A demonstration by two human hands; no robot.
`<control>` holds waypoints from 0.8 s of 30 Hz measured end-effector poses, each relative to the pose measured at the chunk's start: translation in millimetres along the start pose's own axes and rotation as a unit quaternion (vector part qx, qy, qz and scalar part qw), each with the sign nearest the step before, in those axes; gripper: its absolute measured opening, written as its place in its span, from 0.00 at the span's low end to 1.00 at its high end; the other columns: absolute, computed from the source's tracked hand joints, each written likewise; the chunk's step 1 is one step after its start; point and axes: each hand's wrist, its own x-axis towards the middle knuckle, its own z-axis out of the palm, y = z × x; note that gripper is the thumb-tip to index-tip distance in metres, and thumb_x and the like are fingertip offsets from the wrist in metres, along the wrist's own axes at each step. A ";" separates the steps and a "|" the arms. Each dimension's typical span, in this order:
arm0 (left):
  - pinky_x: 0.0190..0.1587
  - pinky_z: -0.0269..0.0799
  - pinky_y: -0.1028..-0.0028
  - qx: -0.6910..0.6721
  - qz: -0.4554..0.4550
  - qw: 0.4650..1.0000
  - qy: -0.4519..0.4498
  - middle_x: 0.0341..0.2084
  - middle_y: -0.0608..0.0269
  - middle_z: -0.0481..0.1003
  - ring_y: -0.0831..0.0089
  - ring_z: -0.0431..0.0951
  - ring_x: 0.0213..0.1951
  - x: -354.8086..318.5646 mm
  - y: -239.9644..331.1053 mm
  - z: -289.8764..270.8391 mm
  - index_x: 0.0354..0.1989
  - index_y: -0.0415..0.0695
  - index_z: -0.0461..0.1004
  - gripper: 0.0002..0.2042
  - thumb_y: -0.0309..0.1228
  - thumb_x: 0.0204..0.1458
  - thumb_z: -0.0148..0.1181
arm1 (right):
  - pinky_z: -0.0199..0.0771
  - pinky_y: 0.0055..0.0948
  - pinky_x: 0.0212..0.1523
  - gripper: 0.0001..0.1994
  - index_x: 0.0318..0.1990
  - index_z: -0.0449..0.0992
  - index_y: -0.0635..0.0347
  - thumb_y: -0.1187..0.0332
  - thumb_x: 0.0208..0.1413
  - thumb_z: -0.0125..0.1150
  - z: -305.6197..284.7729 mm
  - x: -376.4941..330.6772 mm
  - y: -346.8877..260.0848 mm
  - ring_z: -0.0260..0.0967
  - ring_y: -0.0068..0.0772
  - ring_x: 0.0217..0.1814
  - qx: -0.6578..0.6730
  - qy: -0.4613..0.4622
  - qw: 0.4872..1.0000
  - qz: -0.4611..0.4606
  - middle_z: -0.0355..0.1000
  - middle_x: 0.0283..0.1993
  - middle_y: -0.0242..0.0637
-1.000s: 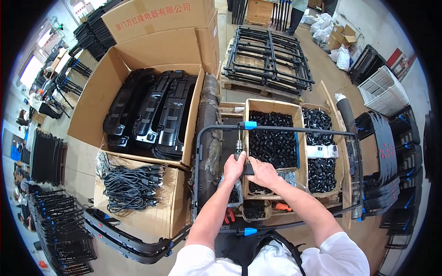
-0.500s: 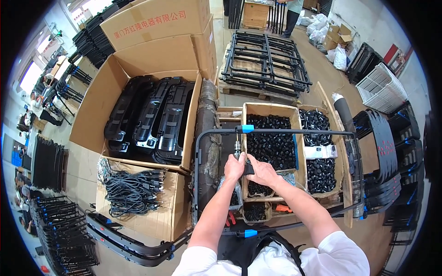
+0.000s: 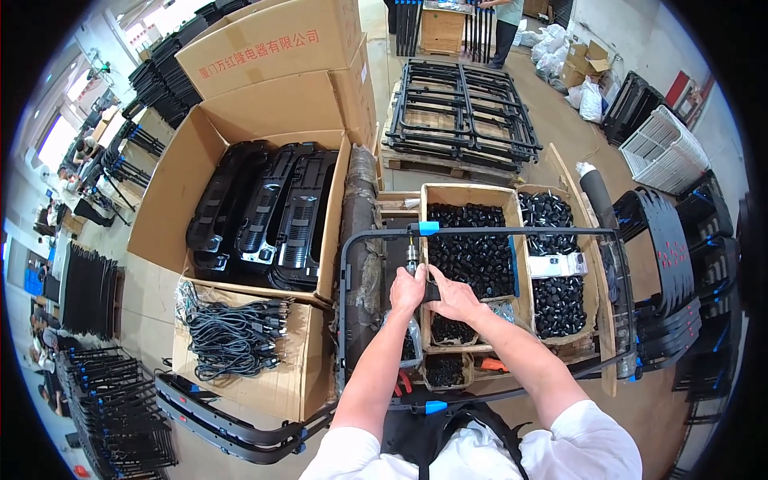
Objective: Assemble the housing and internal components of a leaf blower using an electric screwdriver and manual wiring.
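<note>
A power drill (image 3: 412, 256) points away from me, its metal chuck and thin bit at the far bar of a black rectangular tube frame (image 3: 520, 230). The bit's tip is at the bar, beside a blue clip (image 3: 430, 228); whether it touches is too small to tell. My left hand (image 3: 406, 290) is closed round the drill's body behind the chuck. Against its right side, my right hand (image 3: 454, 298) is closed round the dark grip, most of which is hidden. The frame lies across the bins, and a second blue clip (image 3: 436, 406) sits on its near bar.
Beneath the frame stand a carton of black plastic caps (image 3: 472, 248) and a small bin of black parts (image 3: 445, 370). An orange-handled tool (image 3: 494, 364) lies nearby. To the left are a carton of black panels (image 3: 300, 208) and bundled cables (image 3: 232, 336). Stacked frames (image 3: 464, 112) stand beyond.
The view has shifted slightly, so the surroundings sit a little lower and further right. Both hands keep their hold on the drill, and its bit stays at the far bar.
</note>
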 end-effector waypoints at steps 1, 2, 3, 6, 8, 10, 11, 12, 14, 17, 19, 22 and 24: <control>0.57 0.74 0.46 0.001 0.002 1.000 -0.001 0.48 0.31 0.80 0.35 0.80 0.54 0.4 1.9 0.3 0.52 0.33 0.71 0.34 0.61 0.63 0.54 | 0.75 0.51 0.61 0.44 0.76 0.54 0.51 0.57 0.53 0.71 1.7 0.0 2.5 0.75 0.61 0.61 0.014 0.019 1.000 -0.011 0.73 0.63 0.56; 0.58 0.73 0.47 -0.001 -0.001 1.000 -0.006 0.49 0.30 0.80 0.36 0.80 0.55 0.9 3.5 0.3 0.54 0.33 0.71 0.35 0.61 0.63 0.54 | 0.75 0.51 0.61 0.44 0.76 0.54 0.51 0.57 0.53 0.71 3.2 0.5 5.1 0.75 0.61 0.61 0.014 0.020 1.000 -0.010 0.73 0.63 0.56; 0.59 0.73 0.48 -0.002 -0.005 1.000 -0.009 0.50 0.30 0.79 0.36 0.79 0.56 1.7 2.6 0.5 0.55 0.33 0.71 0.36 0.62 0.63 0.54 | 0.75 0.51 0.61 0.40 0.73 0.59 0.52 0.58 0.53 0.71 5.6 1.9 6.5 0.74 0.60 0.62 -0.026 0.010 1.000 -0.009 0.73 0.63 0.54; 0.58 0.74 0.46 0.011 0.003 1.000 0.006 0.49 0.29 0.80 0.36 0.80 0.55 3.7 -0.2 0.1 0.54 0.33 0.71 0.35 0.61 0.63 0.54 | 0.73 0.52 0.59 0.30 0.63 0.69 0.55 0.61 0.53 0.72 15.2 4.1 3.6 0.71 0.57 0.65 -0.031 0.019 0.999 -0.018 0.68 0.63 0.48; 0.58 0.74 0.46 0.012 -0.001 1.000 0.003 0.49 0.29 0.79 0.36 0.80 0.55 2.3 -4.4 -1.9 0.55 0.33 0.71 0.35 0.61 0.63 0.54 | 0.70 0.52 0.61 0.31 0.64 0.69 0.55 0.63 0.52 0.73 19.3 2.6 -3.6 0.69 0.56 0.67 -0.016 0.029 0.999 -0.006 0.65 0.67 0.47; 0.59 0.73 0.48 0.010 -0.006 1.000 -0.008 0.50 0.30 0.79 0.36 0.79 0.56 1.0 -1.9 -0.2 0.55 0.34 0.71 0.36 0.62 0.63 0.53 | 0.68 0.53 0.62 0.32 0.64 0.69 0.55 0.65 0.51 0.74 18.9 -0.2 -2.1 0.68 0.56 0.68 -0.008 0.024 1.000 0.009 0.63 0.69 0.47; 0.59 0.73 0.48 0.011 -0.005 1.000 -0.008 0.50 0.30 0.79 0.36 0.79 0.56 0.4 -1.6 -0.3 0.55 0.34 0.71 0.36 0.62 0.63 0.53 | 0.68 0.53 0.62 0.32 0.64 0.69 0.55 0.65 0.52 0.74 18.5 -1.2 -1.3 0.68 0.56 0.69 -0.012 0.026 1.000 0.007 0.63 0.69 0.47; 0.59 0.73 0.47 0.012 -0.006 1.000 -0.009 0.50 0.30 0.79 0.36 0.79 0.56 -0.2 -2.1 -0.4 0.55 0.34 0.71 0.36 0.62 0.63 0.53 | 0.68 0.54 0.62 0.32 0.64 0.68 0.55 0.65 0.52 0.73 18.6 -1.8 -0.8 0.67 0.56 0.69 -0.016 0.027 1.000 0.005 0.63 0.69 0.47; 0.59 0.73 0.47 0.013 -0.006 1.000 -0.009 0.50 0.30 0.79 0.36 0.79 0.56 -1.7 -3.1 -0.4 0.55 0.34 0.71 0.36 0.62 0.63 0.53 | 0.68 0.54 0.62 0.32 0.64 0.68 0.55 0.65 0.52 0.73 19.9 -3.4 -0.7 0.67 0.57 0.69 -0.010 0.026 1.000 0.007 0.63 0.69 0.47; 0.59 0.73 0.47 0.016 -0.005 1.000 -0.011 0.50 0.29 0.79 0.35 0.79 0.56 -5.0 -3.4 -1.0 0.55 0.34 0.71 0.35 0.62 0.63 0.53 | 0.68 0.54 0.62 0.32 0.65 0.68 0.56 0.65 0.52 0.73 23.0 -5.4 1.1 0.67 0.57 0.68 -0.004 0.029 1.000 0.005 0.63 0.69 0.47; 0.59 0.73 0.47 0.020 -0.007 1.000 -0.012 0.50 0.29 0.79 0.35 0.79 0.56 -7.8 -2.7 -0.7 0.55 0.34 0.71 0.35 0.62 0.63 0.53 | 0.69 0.54 0.62 0.32 0.65 0.68 0.56 0.65 0.52 0.73 24.1 -7.1 2.2 0.67 0.58 0.68 -0.002 0.033 0.999 0.003 0.63 0.69 0.47; 0.59 0.73 0.46 0.023 -0.005 1.000 -0.004 0.49 0.29 0.79 0.35 0.79 0.56 -10.0 -4.8 -1.3 0.54 0.34 0.71 0.35 0.62 0.63 0.53 | 0.68 0.54 0.62 0.33 0.66 0.67 0.56 0.65 0.52 0.73 24.2 -8.3 0.2 0.67 0.58 0.69 0.006 0.024 1.000 0.002 0.63 0.69 0.47; 0.59 0.73 0.46 0.025 -0.004 1.000 0.000 0.49 0.29 0.79 0.34 0.79 0.55 -10.9 -6.2 -0.4 0.53 0.34 0.71 0.35 0.62 0.63 0.54 | 0.68 0.54 0.62 0.34 0.68 0.67 0.56 0.64 0.52 0.73 24.5 -9.7 -0.3 0.66 0.58 0.69 0.010 0.014 1.000 0.007 0.62 0.70 0.47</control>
